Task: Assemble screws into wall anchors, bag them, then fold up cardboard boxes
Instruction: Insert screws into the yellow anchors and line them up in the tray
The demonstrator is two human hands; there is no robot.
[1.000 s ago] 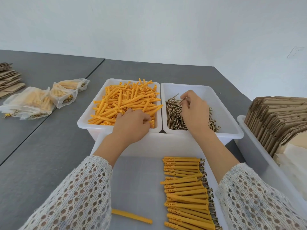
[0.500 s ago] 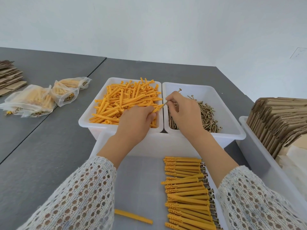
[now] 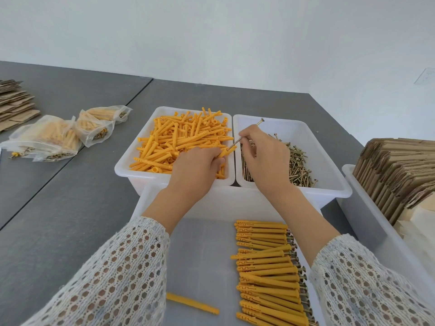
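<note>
Packing workshop, grey worktables (image 3: 70, 208), white bins (image 3: 131, 165) of bulk fasteners, flat cardboard stacks (image 3: 395, 170), filled bags (image 3: 47, 137)

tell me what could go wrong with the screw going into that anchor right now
1. The right hand pinches the screw mid-shaft at a slant; the tip could miss the opening of the anchor in the left hand.
2. Only a short end of the anchor shows past the left grip, so it might twist.
3. A dropped screw could land in the anchor bin.

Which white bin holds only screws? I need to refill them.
The right-hand bin of the far pair, under the right hand; its neighbour holds orange anchors, and the near tray holds assembled ones.
</note>
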